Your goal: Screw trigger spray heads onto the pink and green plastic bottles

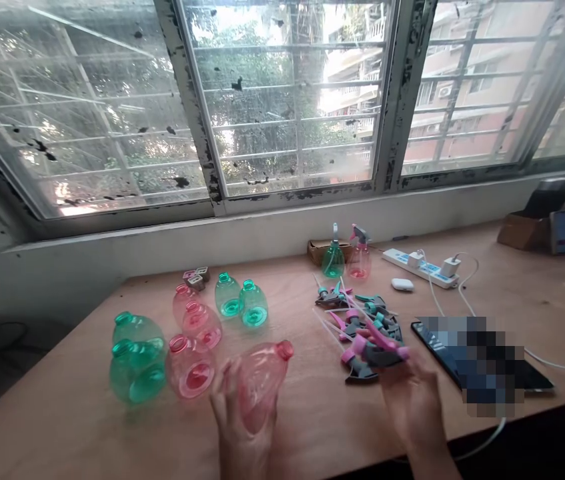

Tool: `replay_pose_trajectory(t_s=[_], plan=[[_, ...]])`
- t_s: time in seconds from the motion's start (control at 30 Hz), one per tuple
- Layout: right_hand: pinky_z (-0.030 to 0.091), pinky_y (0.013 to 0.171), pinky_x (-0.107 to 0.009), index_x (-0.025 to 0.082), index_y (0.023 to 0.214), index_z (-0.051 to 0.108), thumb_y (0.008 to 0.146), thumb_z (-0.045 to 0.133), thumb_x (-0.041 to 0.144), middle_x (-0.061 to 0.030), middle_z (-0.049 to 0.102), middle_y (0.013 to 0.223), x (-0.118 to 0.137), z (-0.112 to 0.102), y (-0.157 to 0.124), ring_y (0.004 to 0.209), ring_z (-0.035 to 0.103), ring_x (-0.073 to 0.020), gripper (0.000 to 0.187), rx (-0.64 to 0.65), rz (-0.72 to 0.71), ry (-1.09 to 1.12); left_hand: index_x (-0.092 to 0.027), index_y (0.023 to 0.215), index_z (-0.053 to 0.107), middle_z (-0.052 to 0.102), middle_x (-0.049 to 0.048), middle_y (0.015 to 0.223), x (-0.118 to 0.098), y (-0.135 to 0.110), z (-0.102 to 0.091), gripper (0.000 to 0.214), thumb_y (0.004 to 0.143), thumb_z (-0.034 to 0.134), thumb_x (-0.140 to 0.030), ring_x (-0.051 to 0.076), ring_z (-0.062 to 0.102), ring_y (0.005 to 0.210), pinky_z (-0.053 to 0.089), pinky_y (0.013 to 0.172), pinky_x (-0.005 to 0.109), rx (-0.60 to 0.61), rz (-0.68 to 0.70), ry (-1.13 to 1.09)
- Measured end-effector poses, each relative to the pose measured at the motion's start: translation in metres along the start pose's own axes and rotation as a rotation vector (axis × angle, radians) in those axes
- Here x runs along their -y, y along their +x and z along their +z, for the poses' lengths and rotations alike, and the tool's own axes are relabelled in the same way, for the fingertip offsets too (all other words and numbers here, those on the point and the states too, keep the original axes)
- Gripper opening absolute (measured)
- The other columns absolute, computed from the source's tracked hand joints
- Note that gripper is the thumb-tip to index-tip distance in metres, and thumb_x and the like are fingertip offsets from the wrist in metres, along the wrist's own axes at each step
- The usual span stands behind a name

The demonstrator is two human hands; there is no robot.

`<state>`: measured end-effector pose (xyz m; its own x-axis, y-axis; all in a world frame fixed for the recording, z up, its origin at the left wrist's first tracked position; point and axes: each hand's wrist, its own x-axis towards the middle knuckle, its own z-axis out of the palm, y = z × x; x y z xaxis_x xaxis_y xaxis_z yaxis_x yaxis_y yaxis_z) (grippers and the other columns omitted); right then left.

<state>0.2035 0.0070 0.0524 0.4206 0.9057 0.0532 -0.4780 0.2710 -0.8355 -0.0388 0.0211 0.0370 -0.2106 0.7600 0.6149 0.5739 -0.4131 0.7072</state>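
My left hand (242, 413) is wrapped round a clear pink bottle (265, 377), whose uncapped neck tilts to the upper right. On the right, my right hand (412, 390) grips a pink and grey spray head (379, 347) at the near end of a pile. That pile of spray heads (349, 323), in pink, teal and grey with thin white tubes, lies on the table. To the left stand several open pink bottles (191, 367) and green bottles (138, 370), with two more green bottles (253, 303) farther back.
Against the wall, a green spray bottle (333, 260) and a pink spray bottle (359, 260) stand with heads on, by a small brown box (316, 252). A power strip (419, 268), a white earbud case (402, 285), cables and a dark tablet (442, 360) lie on the right.
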Motion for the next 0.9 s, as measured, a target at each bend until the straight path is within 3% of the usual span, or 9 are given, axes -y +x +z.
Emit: replay_pose_trajectory(t_s=[0.13, 0.3, 0.57, 0.73, 0.9], plan=[[0.057, 0.078, -0.045, 0.027, 0.074, 0.078, 0.084, 0.053, 0.049, -0.0059, 0.082, 0.083, 0.021, -0.026, 0.003, 0.093, 0.071, -0.0311, 0.035, -0.098, 0.063, 0.144, -0.033, 0.139, 0.043, 0.038, 0.0088, 0.145, 0.005, -0.015, 0.02, 0.053, 0.089, 0.057, -0.023, 0.032, 0.046, 0.135, 0.046, 0.108, 0.049, 0.09, 0.03, 0.085], [0.058, 0.073, -0.042, 0.029, 0.07, 0.076, 0.082, 0.059, 0.05, -0.0032, 0.081, 0.075, 0.023, -0.04, 0.003, 0.083, 0.073, -0.0286, 0.029, -0.174, 0.041, 0.107, -0.036, 0.143, 0.035, 0.034, 0.0096, 0.148, 0.003, -0.017, 0.016, 0.057, 0.091, 0.052, -0.02, 0.033, 0.042, 0.137, 0.045, 0.108, 0.055, 0.196, 0.034, 0.193], [0.06, 0.072, -0.04, 0.028, 0.077, 0.076, 0.084, 0.059, 0.051, -0.0018, 0.081, 0.072, 0.011, -0.031, 0.001, 0.082, 0.075, -0.028, 0.029, -0.063, 0.057, 0.036, -0.037, 0.144, 0.036, 0.033, 0.008, 0.15, 0.003, -0.016, 0.016, 0.059, 0.09, 0.053, -0.02, 0.032, 0.043, 0.138, 0.046, 0.107, 0.052, 0.159, 0.009, 0.146], [0.061, 0.07, -0.035, 0.03, 0.074, 0.075, 0.084, 0.061, 0.048, 0.0025, 0.08, 0.068, 0.007, -0.029, 0.002, 0.08, 0.075, -0.0247, 0.025, -0.106, 0.046, 0.083, -0.036, 0.144, 0.036, 0.031, 0.0089, 0.151, 0.002, -0.018, 0.013, 0.057, 0.091, 0.051, -0.018, 0.031, 0.04, 0.14, 0.045, 0.109, 0.052, 0.212, -0.012, 0.153], [0.06, 0.079, -0.032, 0.03, 0.086, 0.075, 0.085, 0.062, 0.052, 0.0031, 0.081, 0.085, -0.006, -0.026, 0.003, 0.094, 0.072, -0.0233, 0.026, -0.059, 0.095, -0.019, -0.041, 0.143, 0.039, 0.029, 0.0072, 0.157, 0.004, -0.024, 0.017, 0.058, 0.09, 0.059, -0.03, 0.034, 0.04, 0.14, 0.044, 0.108, 0.055, 0.303, 0.062, 0.145]])
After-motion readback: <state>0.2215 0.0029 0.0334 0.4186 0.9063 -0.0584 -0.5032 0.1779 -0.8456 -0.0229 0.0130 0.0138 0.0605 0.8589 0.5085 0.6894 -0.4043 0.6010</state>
